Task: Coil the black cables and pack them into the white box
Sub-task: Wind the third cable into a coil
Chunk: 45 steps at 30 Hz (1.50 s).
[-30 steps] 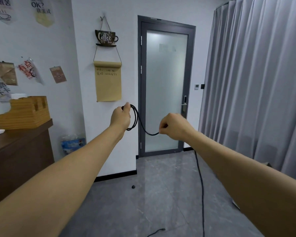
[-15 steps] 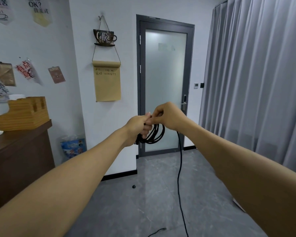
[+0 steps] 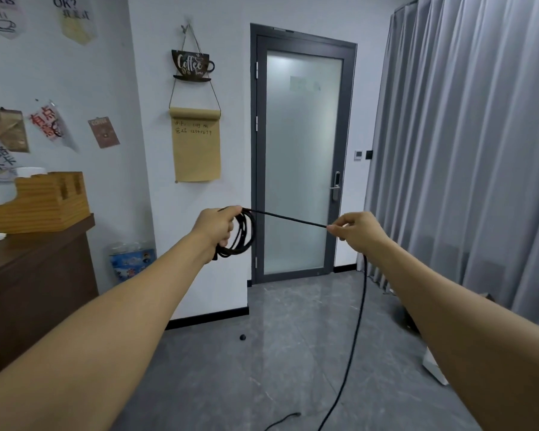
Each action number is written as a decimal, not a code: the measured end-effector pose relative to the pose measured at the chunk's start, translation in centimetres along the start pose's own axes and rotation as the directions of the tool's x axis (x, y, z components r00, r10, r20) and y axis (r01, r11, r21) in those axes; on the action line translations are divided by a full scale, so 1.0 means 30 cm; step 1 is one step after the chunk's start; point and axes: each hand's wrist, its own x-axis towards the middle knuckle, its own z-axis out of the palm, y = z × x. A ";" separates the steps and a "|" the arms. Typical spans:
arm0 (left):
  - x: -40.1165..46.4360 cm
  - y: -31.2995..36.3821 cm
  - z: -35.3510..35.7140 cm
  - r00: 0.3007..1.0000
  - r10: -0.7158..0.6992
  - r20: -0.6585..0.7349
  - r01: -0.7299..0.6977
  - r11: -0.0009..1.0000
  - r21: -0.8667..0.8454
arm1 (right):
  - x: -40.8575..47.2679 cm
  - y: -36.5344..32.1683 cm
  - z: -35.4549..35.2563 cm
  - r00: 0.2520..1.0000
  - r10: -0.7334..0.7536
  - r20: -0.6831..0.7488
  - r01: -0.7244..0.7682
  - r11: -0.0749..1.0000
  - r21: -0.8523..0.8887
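Note:
My left hand grips several loops of a black cable that hang from it at chest height in front of the door. From the loops a straight stretch of the cable runs right to my right hand, which pinches it between thumb and fingers. Below my right hand the cable drops to the grey floor and trails off the bottom edge. A white object, perhaps the box, shows partly behind my right forearm at the lower right.
A frosted glass door stands straight ahead, grey curtains on the right. A dark wooden counter with a wooden holder is on the left. A small black thing lies on the floor.
My hands met half a second ago as a loop was added to the coil. My right hand has since slid right along the cable, pulling a straight stretch taut.

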 end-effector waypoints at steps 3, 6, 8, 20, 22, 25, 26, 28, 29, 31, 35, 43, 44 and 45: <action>0.027 -0.010 -0.046 0.986 -0.050 -0.158 0.043 0.998 -0.043 | -0.004 0.036 -0.017 0.999 0.017 -0.041 -0.017 1.000 -0.001; 0.038 -0.015 -0.054 0.966 -0.078 -0.245 0.064 0.996 -0.062 | 0.001 0.038 -0.004 0.999 -0.018 -0.048 0.013 0.995 -0.095; 0.040 -0.013 -0.035 0.965 -0.048 -0.257 0.037 0.998 -0.047 | 0.008 0.015 0.021 0.997 -0.066 -0.041 0.055 0.971 -0.234; 0.012 0.012 0.115 0.992 0.119 -0.048 -0.110 0.982 0.150 | -0.074 -0.220 0.153 0.851 -0.362 0.381 0.475 0.840 -0.263; 0.001 0.012 0.127 0.995 0.100 0.011 -0.100 0.982 0.161 | -0.085 -0.246 0.154 0.838 -0.379 0.392 0.473 0.864 -0.175; -0.026 0.020 0.141 0.991 0.073 0.111 -0.091 0.981 0.171 | -0.090 -0.263 0.150 0.837 -0.389 0.385 0.452 0.888 -0.086; -0.035 0.022 0.145 0.987 0.068 0.144 -0.092 0.982 0.165 | -0.092 -0.265 0.146 0.839 -0.388 0.381 0.444 0.894 -0.067; -0.046 0.026 0.149 0.976 0.059 0.208 -0.088 0.987 0.136 | -0.093 -0.263 0.138 0.848 -0.386 0.362 0.425 0.905 -0.032; -0.051 0.026 0.148 0.971 0.050 0.235 -0.078 0.990 0.114 | -0.093 -0.260 0.134 0.853 -0.386 0.350 0.416 0.909 -0.010; -0.058 0.028 0.143 0.957 0.027 0.289 -0.043 0.998 0.049 | -0.093 -0.257 0.123 0.863 -0.388 0.324 0.404 0.915 0.020; -0.074 0.031 0.132 0.906 -0.031 0.423 0.061 0.996 -0.058 | -0.082 -0.260 0.107 0.901 -0.364 0.238 0.369 0.929 0.022; -0.101 0.015 0.059 0.826 -0.124 0.550 0.164 0.986 -0.024 | -0.055 -0.216 0.046 0.951 -0.273 0.148 0.268 0.962 0.053; -0.103 0.013 0.050 0.833 -0.121 0.540 0.158 0.987 -0.023 | -0.051 -0.208 0.040 0.958 -0.252 0.134 0.246 0.967 0.060; -0.104 0.012 0.043 0.845 -0.111 0.523 0.149 0.988 -0.032 | -0.046 -0.199 0.034 0.965 -0.232 0.126 0.224 0.972 0.069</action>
